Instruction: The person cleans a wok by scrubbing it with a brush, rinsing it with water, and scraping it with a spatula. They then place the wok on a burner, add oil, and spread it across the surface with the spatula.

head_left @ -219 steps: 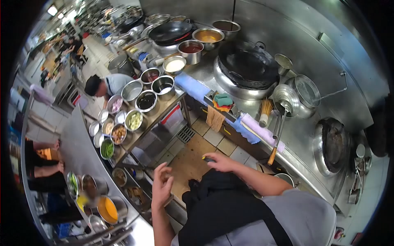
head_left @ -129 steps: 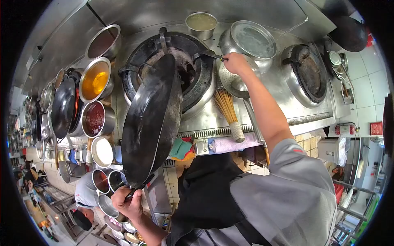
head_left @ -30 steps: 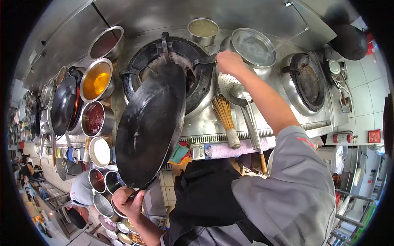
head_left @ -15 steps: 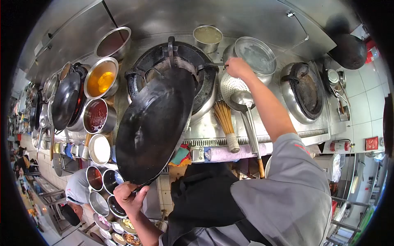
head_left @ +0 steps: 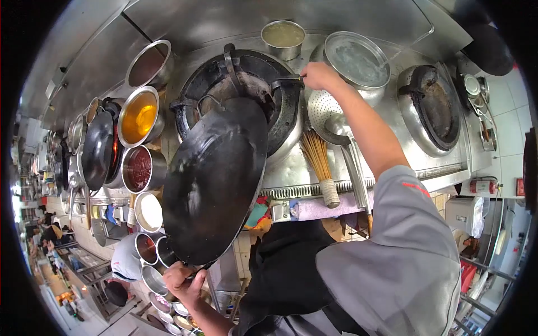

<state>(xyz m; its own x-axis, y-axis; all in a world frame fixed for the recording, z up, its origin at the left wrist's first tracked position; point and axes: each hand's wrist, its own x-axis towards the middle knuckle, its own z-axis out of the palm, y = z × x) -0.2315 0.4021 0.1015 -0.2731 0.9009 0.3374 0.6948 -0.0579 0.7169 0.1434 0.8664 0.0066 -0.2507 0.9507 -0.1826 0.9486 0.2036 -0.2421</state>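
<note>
My left hand point(head_left: 186, 281) is closed around the near handle of a big black wok point(head_left: 216, 179). The wok is tilted up, its dark inside facing me, its far loop handle near the burner ring. My right hand point(head_left: 320, 77) is closed beside the right prong of the black burner ring point(head_left: 235, 61); what its fingers grip is hidden. Under my right forearm lie a perforated strainer point(head_left: 320, 109) and a steel ladle point(head_left: 338, 124), partly covered by the arm. Nearby is a bamboo brush point(head_left: 318, 159) with a wrapped grip.
Left of the burner stand a bowl of orange oil point(head_left: 126, 120), a pot of red sauce point(head_left: 139, 168) and a white-filled pot point(head_left: 148, 211). A pot of cloudy liquid point(head_left: 358, 59) and another burner point(head_left: 428, 109) are at right. A person point(head_left: 126, 263) bends at lower left.
My right hand has shifted slightly left, from beside the cloudy pot to the burner ring's prong. The wok stays tilted in my left hand. The view has turned a little.
</note>
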